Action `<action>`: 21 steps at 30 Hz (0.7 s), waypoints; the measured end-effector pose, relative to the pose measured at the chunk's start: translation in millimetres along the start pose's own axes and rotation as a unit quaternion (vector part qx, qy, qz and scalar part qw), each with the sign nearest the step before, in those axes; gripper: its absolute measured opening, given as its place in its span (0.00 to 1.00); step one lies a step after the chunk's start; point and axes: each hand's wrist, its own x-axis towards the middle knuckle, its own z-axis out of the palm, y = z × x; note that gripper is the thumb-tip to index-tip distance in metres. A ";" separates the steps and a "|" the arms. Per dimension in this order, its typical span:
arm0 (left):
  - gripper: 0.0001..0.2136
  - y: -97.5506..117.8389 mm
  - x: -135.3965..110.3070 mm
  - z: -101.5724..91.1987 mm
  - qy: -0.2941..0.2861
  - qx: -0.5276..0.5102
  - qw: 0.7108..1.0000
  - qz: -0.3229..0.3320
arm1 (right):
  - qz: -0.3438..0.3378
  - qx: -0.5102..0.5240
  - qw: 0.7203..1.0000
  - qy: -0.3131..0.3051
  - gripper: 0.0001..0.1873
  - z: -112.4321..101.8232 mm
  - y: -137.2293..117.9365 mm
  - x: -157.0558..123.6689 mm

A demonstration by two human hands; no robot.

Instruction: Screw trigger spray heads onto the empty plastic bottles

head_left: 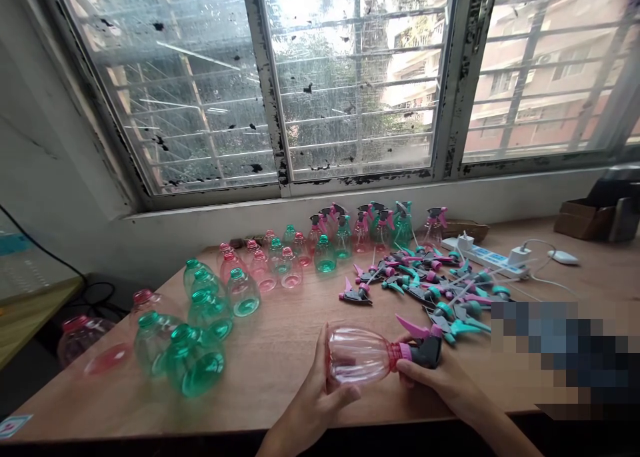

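A clear pink spray bottle [357, 356] lies sideways in the air between my hands, above the table's front part. My left hand [320, 394] is wrapped around its base end, thumb underneath. At the neck, my right hand [430, 370] has its fingers closed on the pink collar of the black-and-pink spray head [425, 349]. The spray head sits on the bottle's neck; how tightly, I cannot tell. Just beyond my right hand lies a heap of loose spray heads [415, 280] in pink, teal and black.
Open green bottles [196, 364] and pink bottles [261, 270] stand at the left and back of the table [280, 357]. Several bottles with spray heads [384, 230] line the window wall. A power strip [487, 257], white mouse [563, 257] and cardboard box [590, 217] are at the right.
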 end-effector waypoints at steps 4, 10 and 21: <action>0.54 4.0 -0.8 1.4 0.001 -0.001 1.000 0.002 | -0.005 -0.011 1.000 -0.007 0.24 0.3 -0.5 -0.1; 0.50 13.8 -0.6 4.6 0.020 0.030 0.999 0.008 | -0.007 0.009 1.000 0.001 0.23 -0.9 -2.6 2.0; 0.50 -0.4 2.6 -1.3 0.007 -0.030 0.999 -0.009 | -0.015 0.005 1.000 -0.013 0.23 -4.7 3.1 1.3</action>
